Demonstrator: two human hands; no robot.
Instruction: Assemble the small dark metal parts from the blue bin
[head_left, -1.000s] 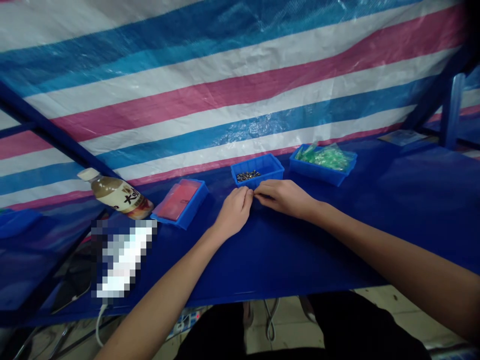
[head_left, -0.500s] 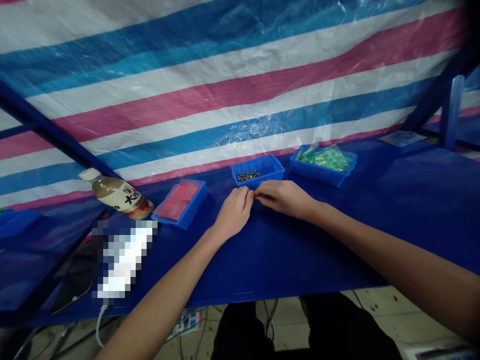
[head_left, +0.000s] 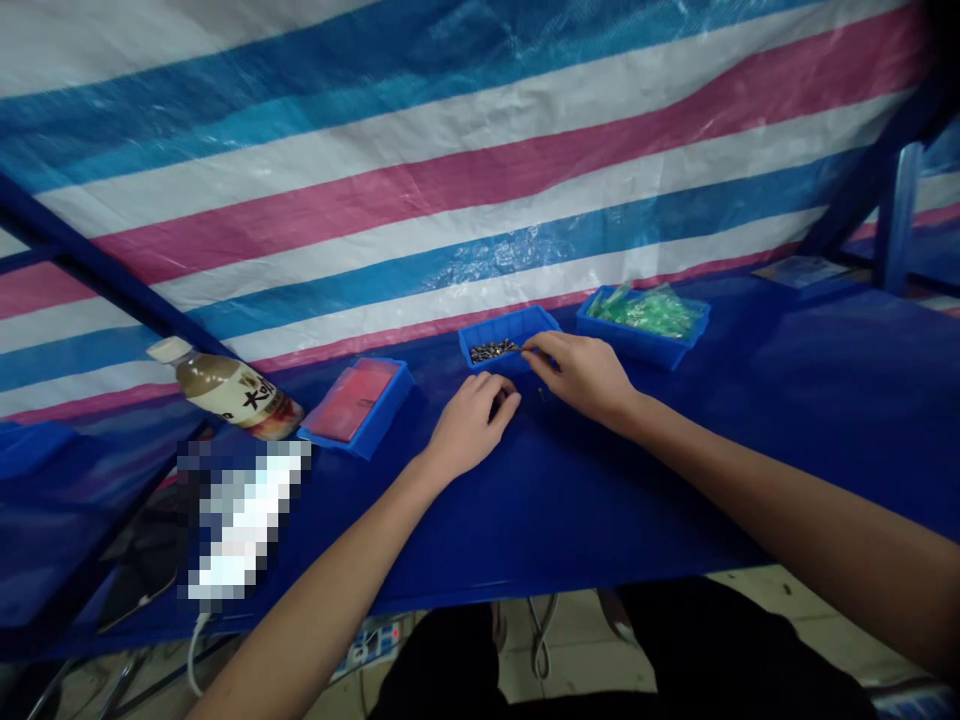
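My right hand (head_left: 581, 372) reaches over the near edge of a blue tray (head_left: 532, 322). Its thumb and fingers pinch a small thin piece (head_left: 519, 348), whose kind is too small to tell. Inside the tray, at its left end, lies a pile of small shiny metal parts (head_left: 491, 351). In front of the tray, my left hand (head_left: 472, 420) rests on the table, with curled fingers and the thumb tip close to the index tip. Whatever may be between them is hidden. A tiny dark metal part (head_left: 541, 394) lies on the table below my right fingers.
To the right stands a blue tray of green plastic bags (head_left: 652, 312). A blue tray with red plastic packets (head_left: 352, 400) is to the left, beside a drink bottle (head_left: 232, 388). A blurred-out device with a white cable (head_left: 196, 650) lies on the blue table (head_left: 675, 480). Striped sheeting (head_left: 450, 200) hangs behind.
My hands were fingertip to fingertip before the tray. The right hand has moved away, up to the tray, and the left thumb has parted from its fingers. A tiny part now shows on the table.
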